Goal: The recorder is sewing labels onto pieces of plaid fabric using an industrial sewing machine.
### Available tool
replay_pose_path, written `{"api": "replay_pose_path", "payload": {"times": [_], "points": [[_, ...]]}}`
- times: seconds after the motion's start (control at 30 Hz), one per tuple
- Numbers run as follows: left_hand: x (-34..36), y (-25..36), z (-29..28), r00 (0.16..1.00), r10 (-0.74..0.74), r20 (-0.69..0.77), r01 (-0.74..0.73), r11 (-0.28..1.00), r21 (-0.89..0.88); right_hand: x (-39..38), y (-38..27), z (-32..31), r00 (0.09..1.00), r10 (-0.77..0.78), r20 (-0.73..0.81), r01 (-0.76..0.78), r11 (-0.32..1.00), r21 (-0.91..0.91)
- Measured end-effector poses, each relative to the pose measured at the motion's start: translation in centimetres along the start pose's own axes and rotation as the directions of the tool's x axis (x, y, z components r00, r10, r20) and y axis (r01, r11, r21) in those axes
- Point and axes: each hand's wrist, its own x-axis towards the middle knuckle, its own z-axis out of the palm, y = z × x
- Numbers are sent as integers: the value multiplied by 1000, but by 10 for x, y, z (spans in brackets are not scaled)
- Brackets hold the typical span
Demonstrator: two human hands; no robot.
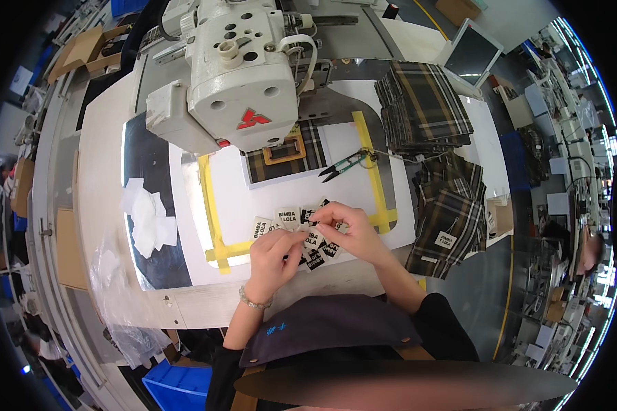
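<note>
Over a loose pile of small black and white printed labels (287,218), my left hand (273,259) and my right hand (352,231) are close together. Both have thumb and forefinger pinched, and what lies between the fingertips is too small to make out. A white label (313,240) shows right beside the fingertips of both hands. Behind the pile, a plaid fabric piece (257,166) lies under the sewing machine head (243,82), with a tan rectangular frame (284,152) on it. Green-handled thread snips (349,164) lie to its right, blades pointing left.
Stacked plaid pieces (425,106) stand at the back right; more plaid pieces (452,212), one with a white label, lie nearer. Yellow tape (209,212) marks the white work surface. White scraps (149,218) lie left. A monitor (472,55) stands back right, a blue crate (175,387) below left.
</note>
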Motion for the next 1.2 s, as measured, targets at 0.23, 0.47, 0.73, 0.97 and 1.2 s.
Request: {"api": "replay_pose_path", "payload": {"times": [0.23,0.47,0.73,0.97,1.2], "points": [[-9,-8,9,999,-53,12,53,998,-22,-1,-2,-20,999,45,-12,-47,992,-119],[-6,-16,30,998,-42,-47,36,992,-123,-8,45,13,996,71,60,-83,968,235],[-3,-21,21,986,-161,51,169,948,-271,10,27,-7,990,118,77,-126,985,119],[48,-32,-13,987,80,139,-70,995,-70,76,15,-23,990,8,142,-35,982,188],[87,-80,-10,850,323,416,-378,924,55,121,64,-56,959,-282,-2,273,931,-241]]}}
